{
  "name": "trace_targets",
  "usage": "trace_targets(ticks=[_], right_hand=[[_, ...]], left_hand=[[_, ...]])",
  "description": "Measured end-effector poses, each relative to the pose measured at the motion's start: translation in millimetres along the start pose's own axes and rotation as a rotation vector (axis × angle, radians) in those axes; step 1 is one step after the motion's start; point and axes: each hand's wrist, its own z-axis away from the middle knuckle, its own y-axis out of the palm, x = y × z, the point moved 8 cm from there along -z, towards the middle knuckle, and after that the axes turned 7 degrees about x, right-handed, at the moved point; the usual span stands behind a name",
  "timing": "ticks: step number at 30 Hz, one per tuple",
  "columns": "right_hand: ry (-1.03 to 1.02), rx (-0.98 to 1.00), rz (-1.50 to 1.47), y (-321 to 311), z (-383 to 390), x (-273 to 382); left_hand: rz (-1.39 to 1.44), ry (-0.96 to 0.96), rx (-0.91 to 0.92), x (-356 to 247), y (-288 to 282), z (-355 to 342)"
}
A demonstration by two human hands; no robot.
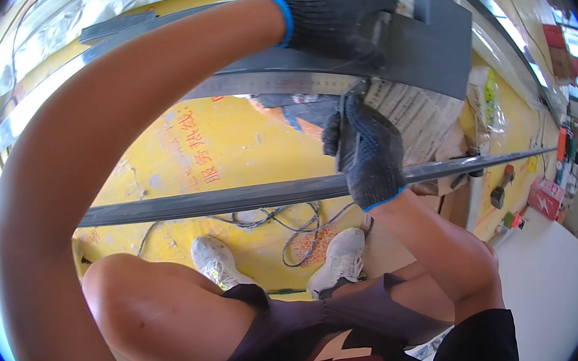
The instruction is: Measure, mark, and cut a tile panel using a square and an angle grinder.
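My left hand (339,21), in a dark knit glove with a blue cuff, rests with curled fingers over a dark grey flat piece (438,46) with a notched right end. A silver steel ruler (264,83) runs along its near side. My right hand (367,150), gloved alike, has its fingers bent at the ruler's lower edge; what they hold, if anything, is hidden. A long dark grey strip (213,200) crosses beneath my right wrist. Printed paper (415,112) lies under the pieces.
I squat on a yellow printed sheet (130,163), white shoes (334,261) planted near a coiled dark cord (286,251). Rails and wrapped material (37,38) run along the far side. Small tools (497,196), a red box (547,197) and a pale floor (555,264) are at the right.
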Motion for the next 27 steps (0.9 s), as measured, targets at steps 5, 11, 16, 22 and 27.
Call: trace_targets(ticks=[5, 11, 16, 22, 27], right_hand=[[-0.034, -0.029, -0.08, -11, 4, 10], [0.01, -0.027, -0.03, -18, 5, 14], [-0.023, -0.026, -0.055, -20, 6, 17], [-0.017, -0.049, -0.063, -24, 5, 16], [-0.029, -0.024, -0.087, -23, 3, 15]], left_hand=[[-0.015, -0.014, 0.052, -1, 2, -5], [-0.008, -0.041, 0.039, -1, 5, -6], [-0.038, -0.016, 0.023, -4, 4, -6], [-0.029, -0.03, 0.037, -2, 5, -7], [-0.036, -0.04, 0.034, 1, 7, -6]])
